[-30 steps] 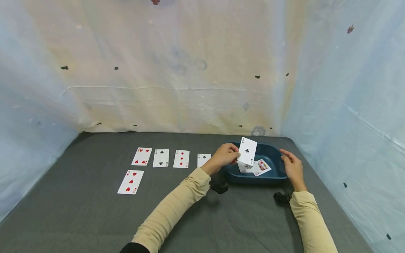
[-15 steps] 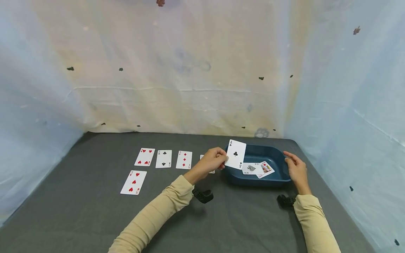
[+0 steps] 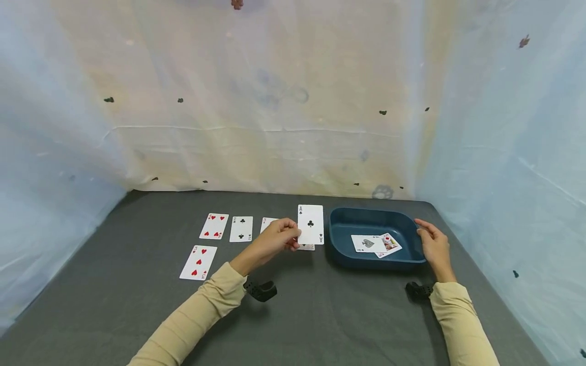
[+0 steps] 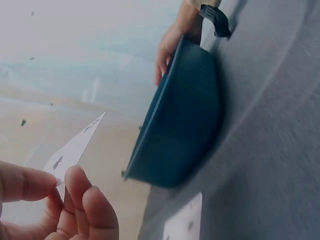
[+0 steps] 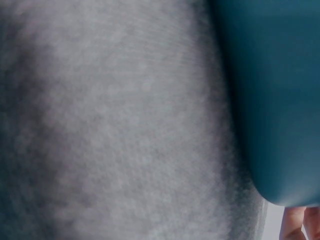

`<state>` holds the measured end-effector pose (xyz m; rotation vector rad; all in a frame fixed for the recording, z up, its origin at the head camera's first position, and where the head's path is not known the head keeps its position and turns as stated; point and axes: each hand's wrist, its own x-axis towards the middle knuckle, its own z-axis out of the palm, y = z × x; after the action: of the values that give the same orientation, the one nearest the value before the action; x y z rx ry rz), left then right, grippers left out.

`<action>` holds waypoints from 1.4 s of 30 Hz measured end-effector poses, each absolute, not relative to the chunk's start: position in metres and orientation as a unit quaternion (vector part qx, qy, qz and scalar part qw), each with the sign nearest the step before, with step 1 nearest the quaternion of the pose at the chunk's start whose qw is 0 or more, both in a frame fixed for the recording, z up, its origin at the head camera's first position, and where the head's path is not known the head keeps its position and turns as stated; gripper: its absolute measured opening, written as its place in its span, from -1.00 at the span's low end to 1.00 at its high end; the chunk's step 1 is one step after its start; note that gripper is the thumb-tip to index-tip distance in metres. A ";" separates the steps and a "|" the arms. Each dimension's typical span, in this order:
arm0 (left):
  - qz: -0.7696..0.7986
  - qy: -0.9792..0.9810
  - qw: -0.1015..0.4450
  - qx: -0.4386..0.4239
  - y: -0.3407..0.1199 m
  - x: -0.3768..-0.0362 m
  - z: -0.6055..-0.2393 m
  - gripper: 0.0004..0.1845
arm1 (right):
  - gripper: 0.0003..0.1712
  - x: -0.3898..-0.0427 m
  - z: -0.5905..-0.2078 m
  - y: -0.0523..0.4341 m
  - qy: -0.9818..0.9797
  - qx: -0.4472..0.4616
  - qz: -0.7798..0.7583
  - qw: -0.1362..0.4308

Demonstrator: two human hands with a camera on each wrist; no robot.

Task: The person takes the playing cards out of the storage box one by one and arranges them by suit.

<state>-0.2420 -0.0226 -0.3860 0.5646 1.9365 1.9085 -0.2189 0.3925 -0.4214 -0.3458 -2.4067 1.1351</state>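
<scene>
My left hand (image 3: 280, 235) pinches an ace of clubs (image 3: 311, 224) by its left edge and holds it upright above the grey table, just left of a dark blue tray (image 3: 341, 247). The left wrist view shows the same card (image 4: 75, 147) edge-on between my fingers (image 4: 80, 195), with the tray (image 4: 180, 130) beyond. My right hand (image 3: 432, 244) grips the tray's right rim. In the tray lie an ace of spades (image 3: 366, 243) and a face card (image 3: 390, 244). The right wrist view shows only the tray wall (image 5: 272, 95) and blurred table cloth.
A row of face-up cards lies on the table: a four of hearts (image 3: 214, 226), a black card (image 3: 241, 229), a part-hidden diamond card (image 3: 267, 223) and another card under my left hand. A three of hearts (image 3: 198, 262) lies nearer. Sheeted walls enclose the table.
My left hand has carried the ace of clubs leftward, from over the tray to the table beside it. The right hand has stayed on the tray's rim.
</scene>
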 end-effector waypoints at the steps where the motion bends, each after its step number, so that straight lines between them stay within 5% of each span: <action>1: 0.677 0.685 0.181 0.201 -0.028 -0.242 -0.387 -0.90 | -0.58 -0.219 -0.421 0.393 -0.873 -0.125 0.413 0.227; 42: 0.572 0.811 0.097 0.071 -0.159 -0.192 -0.421 -0.89 | -0.54 -0.218 -0.420 0.393 -0.877 -0.141 0.410 0.207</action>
<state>-0.1921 -0.1588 -0.4207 0.2108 2.4011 1.6950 -0.2180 0.3930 -0.4195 -0.3916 -2.4423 1.1413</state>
